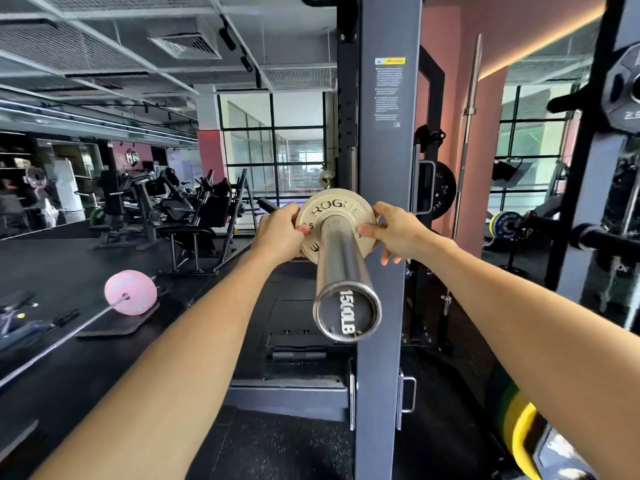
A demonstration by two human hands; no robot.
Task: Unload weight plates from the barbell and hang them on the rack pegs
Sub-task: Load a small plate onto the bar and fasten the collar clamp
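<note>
Two hands, left hand [282, 230] and right hand [398, 233], grip the plate [334, 207] on the barbell sleeve [341, 268].

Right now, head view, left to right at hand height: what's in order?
Pink plate on the floor bar → left hand → small Rogue plate on the barbell sleeve → right hand → black plate on a rack peg.

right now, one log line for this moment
step: unloading | left hand: grips plate | right hand: grips plate | plate: still on barbell sleeve
</note>
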